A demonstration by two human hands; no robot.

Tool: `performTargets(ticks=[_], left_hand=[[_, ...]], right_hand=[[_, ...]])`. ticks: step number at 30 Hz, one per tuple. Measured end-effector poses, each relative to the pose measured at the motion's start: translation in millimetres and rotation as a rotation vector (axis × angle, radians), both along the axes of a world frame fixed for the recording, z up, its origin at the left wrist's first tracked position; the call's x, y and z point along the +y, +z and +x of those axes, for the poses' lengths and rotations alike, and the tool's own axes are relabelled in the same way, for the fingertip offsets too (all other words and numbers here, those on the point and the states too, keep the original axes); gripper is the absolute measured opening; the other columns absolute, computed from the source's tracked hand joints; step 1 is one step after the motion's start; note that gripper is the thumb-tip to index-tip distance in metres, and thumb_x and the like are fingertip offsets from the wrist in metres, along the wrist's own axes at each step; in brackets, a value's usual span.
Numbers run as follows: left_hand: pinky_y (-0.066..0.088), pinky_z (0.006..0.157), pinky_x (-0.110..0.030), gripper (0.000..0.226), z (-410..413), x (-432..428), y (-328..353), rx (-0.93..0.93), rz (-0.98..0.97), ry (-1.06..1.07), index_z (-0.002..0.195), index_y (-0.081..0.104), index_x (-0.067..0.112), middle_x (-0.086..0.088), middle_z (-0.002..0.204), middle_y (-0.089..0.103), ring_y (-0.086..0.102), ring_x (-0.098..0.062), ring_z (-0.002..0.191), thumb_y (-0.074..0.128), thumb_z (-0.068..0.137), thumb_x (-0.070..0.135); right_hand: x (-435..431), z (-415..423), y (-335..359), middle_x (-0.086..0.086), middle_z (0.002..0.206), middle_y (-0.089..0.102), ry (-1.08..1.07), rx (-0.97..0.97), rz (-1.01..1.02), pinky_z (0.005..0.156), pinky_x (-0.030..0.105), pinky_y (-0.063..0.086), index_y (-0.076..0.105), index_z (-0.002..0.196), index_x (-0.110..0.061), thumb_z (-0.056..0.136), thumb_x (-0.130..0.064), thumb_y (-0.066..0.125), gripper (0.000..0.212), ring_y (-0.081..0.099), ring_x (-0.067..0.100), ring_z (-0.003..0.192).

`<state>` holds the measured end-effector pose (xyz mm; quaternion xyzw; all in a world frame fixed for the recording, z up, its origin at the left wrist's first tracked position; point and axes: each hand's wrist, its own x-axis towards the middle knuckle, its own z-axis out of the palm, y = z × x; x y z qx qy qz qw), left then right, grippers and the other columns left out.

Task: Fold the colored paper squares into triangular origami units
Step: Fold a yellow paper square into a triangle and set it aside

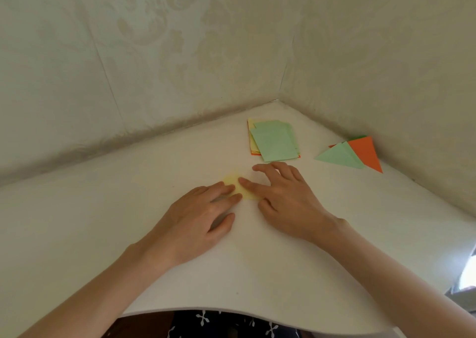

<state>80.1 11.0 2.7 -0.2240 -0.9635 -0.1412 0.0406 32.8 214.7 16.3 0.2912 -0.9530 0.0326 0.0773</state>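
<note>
A pale yellow paper (233, 180) lies flat on the white table (128, 208), mostly covered by my fingers. My left hand (201, 214) rests on its left part with straight fingers pressing down. My right hand (280, 198) presses its right part, index finger stretched across the sheet. A stack of paper squares (274, 141), green on top with yellow and orange beneath, sits behind my right hand. Folded triangles lie at the far right: a green triangle (340, 156) overlapping an orange triangle (367, 152).
Patterned cream walls (180, 54) meet in a corner just behind the stack, closing the table at the back and right. The table's curved front edge (231, 309) runs close to my body.
</note>
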Motion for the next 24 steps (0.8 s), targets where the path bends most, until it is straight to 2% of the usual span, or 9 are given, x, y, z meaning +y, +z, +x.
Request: performTargets(ticks=[3,7,9,12,14,15,18,21,24], left_hand=[[0.030,0.101,-0.022,0.062,1,1,0,0.007,0.014,-0.001,0.135,0.050,0.028,0.009,0.143,0.045,0.046,-0.016,0.127,0.017,0.088,0.051],[0.034,0.101,-0.023,0.063,1,0,1,-0.015,0.033,-0.007,0.138,0.046,0.032,0.013,0.145,0.040,0.042,-0.013,0.129,0.016,0.087,0.053],[0.023,0.104,-0.016,0.069,1,0,3,-0.036,0.041,-0.013,0.141,0.040,0.035,0.017,0.149,0.033,0.031,-0.006,0.136,0.009,0.084,0.057],[-0.007,0.106,-0.008,0.081,0,0,4,-0.098,0.002,-0.021,0.148,0.019,0.037,0.022,0.154,0.006,0.000,0.003,0.142,-0.005,0.075,0.063],[-0.021,0.101,-0.005,0.079,1,1,5,-0.174,-0.028,-0.051,0.149,0.002,0.036,0.022,0.149,-0.014,-0.017,0.004,0.139,-0.006,0.078,0.069],[-0.023,0.100,-0.006,0.076,2,0,5,-0.191,-0.052,-0.066,0.148,-0.004,0.037,0.021,0.148,-0.019,-0.022,0.004,0.138,-0.007,0.079,0.069],[-0.023,0.103,-0.011,0.076,3,-4,1,-0.146,-0.105,-0.087,0.145,-0.017,0.035,0.018,0.150,-0.025,-0.027,0.004,0.137,-0.017,0.074,0.064],[-0.022,0.104,-0.010,0.083,3,-5,-4,-0.131,-0.074,-0.093,0.138,-0.024,0.032,0.017,0.150,-0.025,-0.027,0.007,0.134,-0.028,0.066,0.071],[-0.019,0.105,-0.009,0.100,3,-5,-4,-0.104,-0.056,-0.082,0.145,-0.014,0.028,0.019,0.147,-0.024,-0.023,0.009,0.134,-0.033,0.059,0.075]], right_hand=[[-6,-11,11,0.003,0.146,0.039,-0.029,-0.030,0.023,0.106,0.029,0.010,0.049,0.135,-0.035,0.079,-0.040,0.009,0.069,0.028,0.024,0.131],[-8,-7,10,-0.005,0.156,0.016,0.058,-0.063,0.054,0.114,0.036,-0.006,0.030,0.144,-0.041,0.083,-0.049,0.002,0.068,0.007,0.021,0.142],[-6,-6,4,-0.010,0.158,0.005,0.037,-0.137,0.047,0.113,0.037,-0.011,0.020,0.144,-0.048,0.086,-0.054,-0.006,0.064,-0.004,0.016,0.144],[-4,-12,5,-0.014,0.158,-0.006,-0.061,-0.199,0.023,0.113,0.039,-0.014,0.017,0.145,-0.049,0.092,-0.057,-0.005,0.057,-0.014,0.014,0.144],[-5,-8,8,-0.011,0.158,0.000,-0.097,-0.138,-0.015,0.114,0.038,-0.011,0.029,0.144,-0.042,0.090,-0.059,-0.003,0.065,-0.010,0.015,0.144],[-6,-3,8,-0.008,0.158,0.010,-0.132,-0.097,-0.068,0.114,0.036,-0.005,0.041,0.140,-0.036,0.093,-0.057,0.004,0.063,-0.003,0.017,0.143],[-9,13,3,0.000,0.143,0.043,-0.224,-0.055,-0.235,0.109,0.032,0.020,0.066,0.116,-0.018,0.099,-0.040,0.036,0.041,0.022,0.023,0.133],[-16,18,-3,0.001,0.128,0.052,-0.276,-0.107,-0.331,0.102,0.032,0.030,0.066,0.110,-0.012,0.094,-0.036,0.052,0.033,0.031,0.022,0.123],[-22,16,-1,-0.003,0.118,0.052,-0.351,-0.158,-0.418,0.095,0.026,0.029,0.063,0.107,-0.017,0.090,-0.034,0.057,0.025,0.034,0.019,0.116]])
